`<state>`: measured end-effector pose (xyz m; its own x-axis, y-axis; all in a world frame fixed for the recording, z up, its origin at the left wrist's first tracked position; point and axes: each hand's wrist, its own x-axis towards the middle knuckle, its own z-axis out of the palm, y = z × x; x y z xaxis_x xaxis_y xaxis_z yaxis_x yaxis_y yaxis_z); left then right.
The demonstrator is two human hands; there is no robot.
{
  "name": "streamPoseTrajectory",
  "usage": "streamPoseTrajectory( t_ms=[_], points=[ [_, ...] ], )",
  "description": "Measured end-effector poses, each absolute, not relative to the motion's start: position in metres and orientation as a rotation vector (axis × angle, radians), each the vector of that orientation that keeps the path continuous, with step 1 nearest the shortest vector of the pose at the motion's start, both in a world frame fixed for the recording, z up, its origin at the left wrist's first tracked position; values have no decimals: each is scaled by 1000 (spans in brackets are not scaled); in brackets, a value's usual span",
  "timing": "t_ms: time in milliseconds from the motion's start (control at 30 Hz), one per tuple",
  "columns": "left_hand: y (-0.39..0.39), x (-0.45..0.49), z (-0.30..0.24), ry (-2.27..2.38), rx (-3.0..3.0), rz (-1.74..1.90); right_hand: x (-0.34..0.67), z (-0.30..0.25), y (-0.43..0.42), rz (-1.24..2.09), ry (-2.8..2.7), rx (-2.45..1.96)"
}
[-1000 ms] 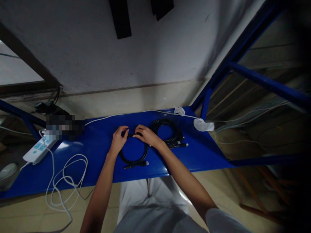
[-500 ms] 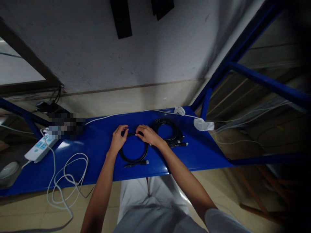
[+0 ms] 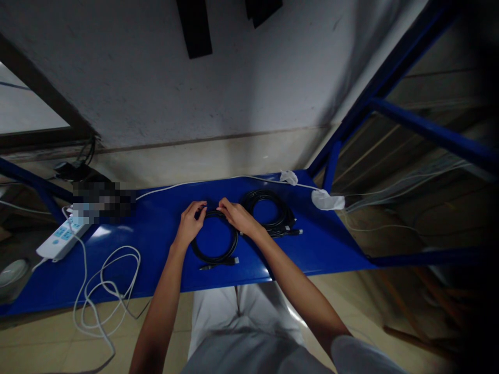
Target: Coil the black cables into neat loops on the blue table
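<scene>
A coiled black cable [image 3: 215, 259] lies on the blue table, its two plug ends toward me. My left hand [image 3: 191, 222] is closed at the upper left of this coil, thumb and fingers curled at the cable. At the coil's upper right, my right hand [image 3: 235, 214] is closed in a pinch, its fingertips just above the cable. Whatever is between those fingertips is too small to make out. Beside my right forearm rests a pile of coiled black cables [image 3: 286, 215], with several connectors at its near side.
A white power strip [image 3: 64, 238] and a loose white cord [image 3: 134, 254] are on the left. Crumpled white pieces [image 3: 326, 200] lie at the far right edge of the blue table [image 3: 156, 270]. Blue frame bars [image 3: 333, 161] rise there, and a wall stands behind.
My right fingertips have lifted slightly off the top of the coil, showing more of the cable there. My left hand stays nearly in place. The view has shifted slightly.
</scene>
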<state>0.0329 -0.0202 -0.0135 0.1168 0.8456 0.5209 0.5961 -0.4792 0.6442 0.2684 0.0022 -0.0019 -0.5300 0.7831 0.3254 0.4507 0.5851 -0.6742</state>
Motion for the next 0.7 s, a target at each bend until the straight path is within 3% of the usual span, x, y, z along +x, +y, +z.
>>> streamPoseTrajectory(
  t_ms=[700],
  points=[
    [-24,34,-12,1415,2139,1230,265,-8,8,651,-2036,-826]
  ],
)
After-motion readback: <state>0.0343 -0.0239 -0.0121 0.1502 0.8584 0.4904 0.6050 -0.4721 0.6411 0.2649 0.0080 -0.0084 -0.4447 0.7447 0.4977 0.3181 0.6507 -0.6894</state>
